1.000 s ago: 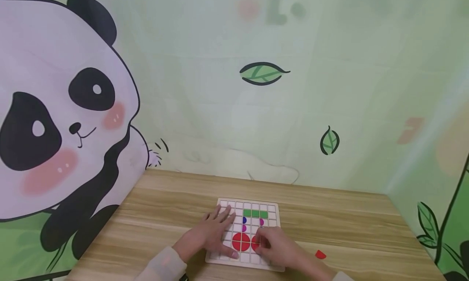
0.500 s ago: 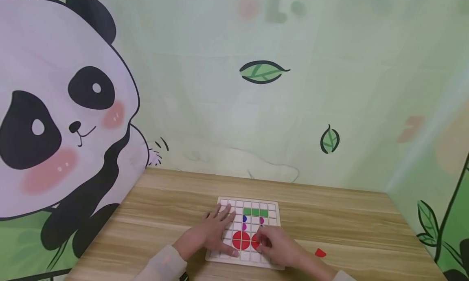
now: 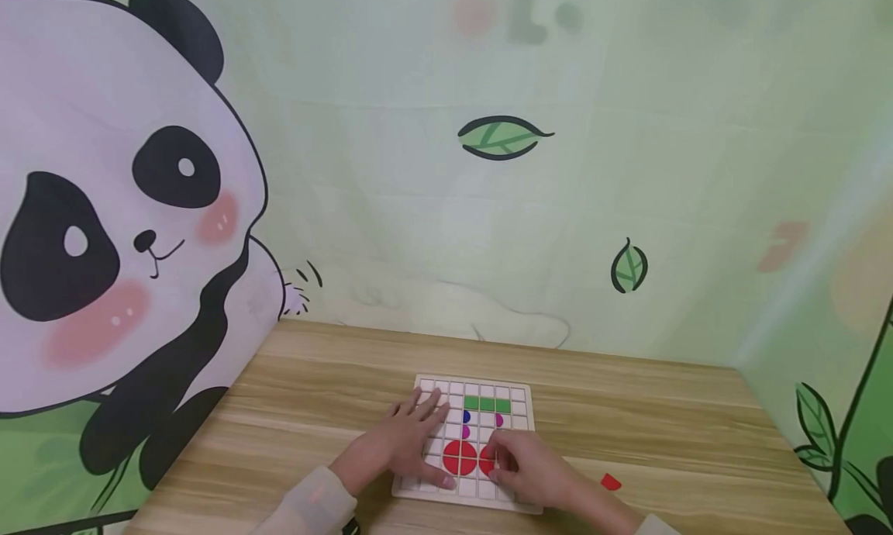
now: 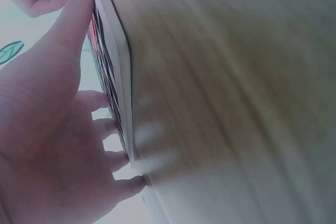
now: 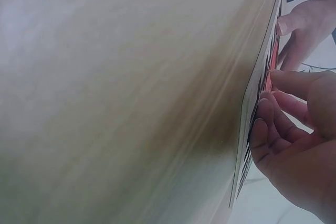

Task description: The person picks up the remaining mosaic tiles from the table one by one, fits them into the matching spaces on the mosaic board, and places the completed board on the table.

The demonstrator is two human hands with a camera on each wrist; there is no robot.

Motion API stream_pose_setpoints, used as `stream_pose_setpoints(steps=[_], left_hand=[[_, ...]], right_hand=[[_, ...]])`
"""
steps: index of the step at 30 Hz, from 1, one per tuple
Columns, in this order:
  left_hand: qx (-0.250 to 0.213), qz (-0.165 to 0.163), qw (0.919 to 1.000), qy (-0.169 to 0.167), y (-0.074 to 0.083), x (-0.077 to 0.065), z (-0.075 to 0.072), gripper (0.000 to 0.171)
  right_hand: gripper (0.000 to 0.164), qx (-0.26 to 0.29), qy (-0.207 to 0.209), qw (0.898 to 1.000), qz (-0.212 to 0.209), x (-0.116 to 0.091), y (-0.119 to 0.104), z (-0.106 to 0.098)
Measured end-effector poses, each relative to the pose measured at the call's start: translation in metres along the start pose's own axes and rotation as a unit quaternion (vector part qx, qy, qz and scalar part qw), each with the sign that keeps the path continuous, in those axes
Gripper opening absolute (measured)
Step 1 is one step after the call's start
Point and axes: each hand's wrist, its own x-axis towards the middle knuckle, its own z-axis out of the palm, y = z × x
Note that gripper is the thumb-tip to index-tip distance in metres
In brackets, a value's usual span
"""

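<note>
A pale square grid board (image 3: 436,494) lies on the wooden table. My left hand (image 3: 399,444) rests on its left side with fingers spread, thumb near the lower edge. Four-part red circle (image 3: 460,458) sits in the grid beside that thumb. To its right my right hand (image 3: 532,465), fingers bent, pinches a red piece (image 5: 268,81) between thumb and index finger at the board's surface; the fingers partly hide it. Part of a second red round shape (image 3: 486,462) shows at these fingertips. Green squares (image 3: 487,404), a blue half-round (image 3: 466,417) and magenta half-rounds (image 3: 499,420) lie farther up.
One loose red quarter-round piece (image 3: 610,482) lies on the table (image 3: 335,364) right of the board, near my right forearm. Behind the table stands a light green wall cloth (image 3: 391,209) printed with a panda and leaves.
</note>
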Motion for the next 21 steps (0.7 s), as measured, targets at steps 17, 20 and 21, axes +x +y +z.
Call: stream_pose_setpoints(steps=[17, 20, 21], left_hand=[[0.008, -0.003, 1.0, -0.002, -0.001, 0.001, 0.001, 0.126], [0.006, -0.003, 1.0, -0.004, 0.0, 0.001, 0.001, 0.127], [0.005, -0.004, 1.0, -0.005, 0.001, 0.001, 0.0, 0.126]], right_hand=[[0.013, 0.013, -0.015, 1.0, 0.012, -0.004, -0.003, -0.009], [0.012, 0.021, -0.02, 0.999, 0.028, -0.012, -0.004, -0.024], [0.011, 0.021, -0.018, 0.999, 0.03, -0.015, -0.003, -0.03]])
